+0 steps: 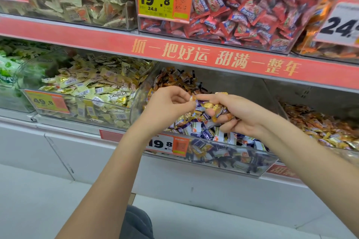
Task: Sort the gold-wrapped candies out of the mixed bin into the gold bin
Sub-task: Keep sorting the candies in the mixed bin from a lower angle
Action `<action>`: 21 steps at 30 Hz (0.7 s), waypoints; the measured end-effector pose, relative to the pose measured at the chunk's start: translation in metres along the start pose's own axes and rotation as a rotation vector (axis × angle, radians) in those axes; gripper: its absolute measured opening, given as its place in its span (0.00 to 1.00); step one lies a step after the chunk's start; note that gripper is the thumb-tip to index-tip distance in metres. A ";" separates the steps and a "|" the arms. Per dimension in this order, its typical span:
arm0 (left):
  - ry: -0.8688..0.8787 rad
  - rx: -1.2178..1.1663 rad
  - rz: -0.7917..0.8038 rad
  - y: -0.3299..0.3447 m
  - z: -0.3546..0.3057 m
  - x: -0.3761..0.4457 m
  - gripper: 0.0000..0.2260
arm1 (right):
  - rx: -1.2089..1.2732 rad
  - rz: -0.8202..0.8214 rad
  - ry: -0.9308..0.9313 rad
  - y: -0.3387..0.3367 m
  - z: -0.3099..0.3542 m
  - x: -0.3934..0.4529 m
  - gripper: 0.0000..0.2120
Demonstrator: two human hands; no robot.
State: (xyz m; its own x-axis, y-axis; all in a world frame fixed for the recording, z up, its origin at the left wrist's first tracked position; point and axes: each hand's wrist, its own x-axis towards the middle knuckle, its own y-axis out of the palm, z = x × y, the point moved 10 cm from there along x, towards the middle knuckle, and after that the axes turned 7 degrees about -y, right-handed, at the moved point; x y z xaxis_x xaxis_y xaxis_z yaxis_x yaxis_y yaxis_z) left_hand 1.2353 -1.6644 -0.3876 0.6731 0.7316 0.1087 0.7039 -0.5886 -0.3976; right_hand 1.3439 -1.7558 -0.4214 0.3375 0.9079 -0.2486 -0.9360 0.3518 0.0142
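Note:
The mixed bin (252, 165), a clear plastic tub on the lower shelf, holds purple, white and gold-wrapped candies. Above it my right hand (239, 114) grips a bunch of gold-wrapped candies (211, 107) in curled fingers. My left hand (171, 103) pinches the end of one small candy (193, 98) at the top of that bunch. The two hands touch over the middle of the bin. The gold bin (64, 111), full of pale gold wrappers, stands to the left of the mixed bin.
A bin of orange-gold candies (320, 128) lies to the right and a green one (9, 75) at far left. The red shelf strip (194, 54) overhangs the lower bins. Upper-shelf bins hold red (242, 11) and pale wrappers. The white shelf base (77, 153) runs below.

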 end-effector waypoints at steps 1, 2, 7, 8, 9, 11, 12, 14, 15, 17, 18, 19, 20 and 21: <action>0.042 -0.041 0.014 0.008 -0.008 -0.001 0.02 | 0.027 0.051 0.001 0.006 -0.001 -0.004 0.12; 0.072 -0.077 0.037 0.017 -0.015 -0.004 0.01 | 0.056 0.094 0.007 0.010 -0.002 -0.009 0.11; 0.149 -0.142 0.100 0.041 -0.031 -0.005 0.06 | 0.110 0.089 0.043 0.001 -0.007 -0.025 0.07; 0.139 -0.150 0.100 0.045 -0.031 -0.006 0.06 | 0.078 0.045 0.036 -0.005 -0.006 -0.027 0.06; 0.132 -0.156 0.100 0.050 -0.031 -0.006 0.06 | 0.038 -0.009 0.028 -0.013 -0.005 -0.028 0.06; 0.111 -0.172 0.120 0.061 -0.032 -0.006 0.04 | -0.043 -0.132 0.012 -0.032 -0.001 -0.033 0.06; 0.087 -0.199 0.144 0.068 -0.033 -0.006 0.05 | -0.069 -0.188 0.005 -0.042 0.000 -0.036 0.06; 0.035 -0.256 0.199 0.082 -0.035 -0.008 0.08 | -0.086 -0.281 -0.011 -0.061 0.003 -0.044 0.11; 0.019 -0.279 0.222 0.088 -0.038 -0.011 0.08 | -0.089 -0.318 -0.027 -0.070 0.004 -0.049 0.13; 0.042 -0.206 0.231 0.093 -0.044 -0.019 0.08 | -0.088 -0.406 -0.080 -0.093 0.006 -0.063 0.12; 0.098 -0.062 0.180 0.088 -0.049 -0.022 0.09 | -0.081 -0.470 -0.122 -0.108 0.009 -0.072 0.11; 0.164 0.090 0.109 0.079 -0.053 -0.026 0.09 | -0.087 -0.548 -0.169 -0.128 0.013 -0.082 0.10; 0.215 0.213 0.050 0.070 -0.054 -0.028 0.08 | -0.126 -0.641 -0.212 -0.151 0.017 -0.094 0.10; 0.231 0.278 0.020 0.062 -0.052 -0.027 0.07 | -0.203 -0.745 -0.244 -0.176 0.020 -0.107 0.10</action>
State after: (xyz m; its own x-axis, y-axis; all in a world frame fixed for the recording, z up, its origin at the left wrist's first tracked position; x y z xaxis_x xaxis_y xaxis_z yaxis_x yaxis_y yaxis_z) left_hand 1.2722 -1.7389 -0.3681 0.7420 0.6050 0.2888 0.6228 -0.4625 -0.6311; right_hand 1.4747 -1.9103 -0.3777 0.8703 0.4833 0.0950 -0.4483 0.8571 -0.2537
